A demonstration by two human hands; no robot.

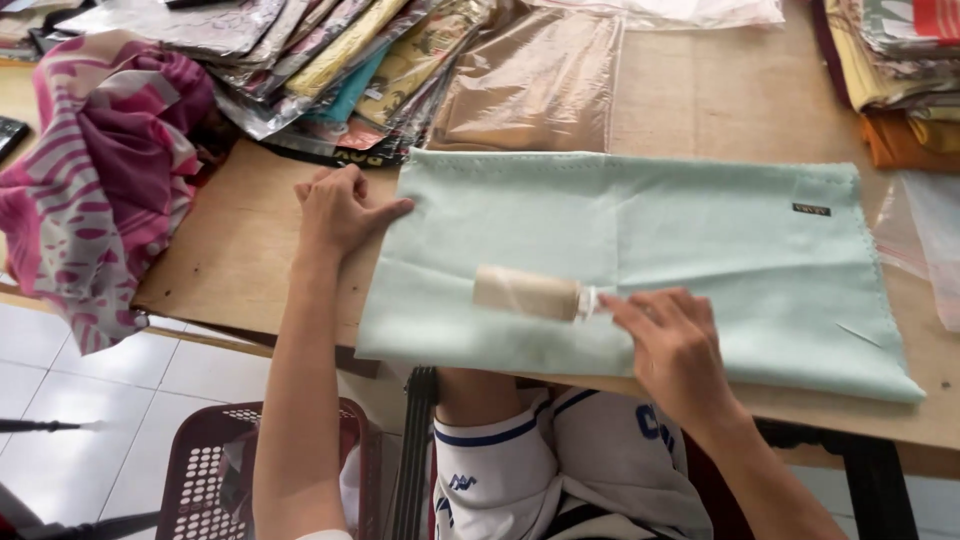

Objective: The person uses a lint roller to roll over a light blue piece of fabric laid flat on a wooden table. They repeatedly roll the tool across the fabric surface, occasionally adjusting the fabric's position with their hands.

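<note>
Right hand (675,345) runs a lint roller (527,292) over a pale green folded cloth (640,265) on the wooden table (700,90).

Its fingers close on what seems to be the roller's handle, mostly hidden; the left hand (340,212) lies open, pinning the cloth's left edge. Cleaning the fabric looks to be the step in hand, and further strokes would call for steady pressure rightward. Packaged fabrics (330,60) lie stacked behind, a pink patterned cloth (100,170) to the left.

Matt, smooth pale-green cloth (640,270) lay on a bare wooden table (700,90); lint roller (528,293) looked papery, and packets (300,50) were glossy plastic.
</note>
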